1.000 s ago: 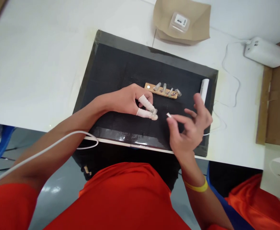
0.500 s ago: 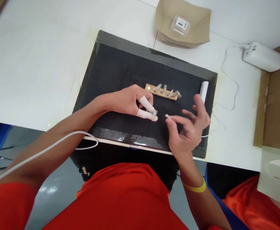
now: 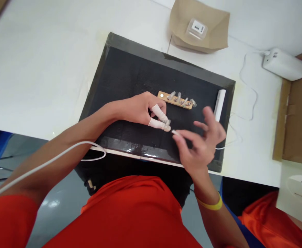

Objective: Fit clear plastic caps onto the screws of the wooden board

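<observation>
My left hand (image 3: 146, 112) rests on the black mat (image 3: 125, 75), two fingers in white finger cots pinching a small clear plug (image 3: 167, 123). My right hand (image 3: 200, 143) hovers just right of it, thumb and forefinger pinched on the white tip of a thin cable (image 3: 175, 132), the other fingers spread. That tip almost touches the plug. Behind the hands lies a small wooden strip (image 3: 175, 99) carrying several clear plugs.
A white stick-shaped device (image 3: 219, 100) lies at the mat's right edge, a thin white cable (image 3: 246, 86) running to a white box (image 3: 283, 64). A brown paper bag (image 3: 200, 29) holds a clear case. Cardboard (image 3: 298, 113) lies at the right. Another person's red clothing (image 3: 277, 217) shows lower right.
My right hand has moved left with the cable tip, closing the gap to the plug in my left fingers. My left hand has stayed put.
</observation>
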